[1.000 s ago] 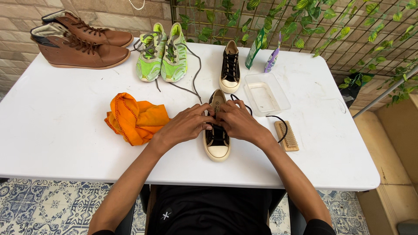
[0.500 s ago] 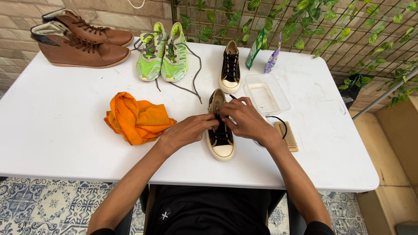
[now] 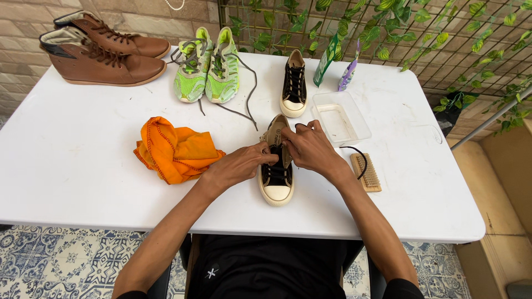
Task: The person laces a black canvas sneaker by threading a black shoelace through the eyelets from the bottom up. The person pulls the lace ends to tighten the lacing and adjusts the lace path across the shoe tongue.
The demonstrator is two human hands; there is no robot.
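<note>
Head view: black canvas sneaker (image 3: 276, 166) with cream toe cap at near-centre of white table (image 3: 72, 166), long axis running toe-toward-body, heel away. Left hand (image 3: 238, 166) and right hand (image 3: 311, 148) flanking tongue, both equally near, fingertips pinched shut on black lace (image 3: 275, 166) over upper eyelets. Orange cloth (image 3: 174, 149) just left, scrub brush (image 3: 367, 171) just right, matching sneaker (image 3: 293, 84) beyond.

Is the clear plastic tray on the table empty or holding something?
Empty. The tray shows only its pale floor, with nothing lying inside; the brush lies outside it on the table.
</note>
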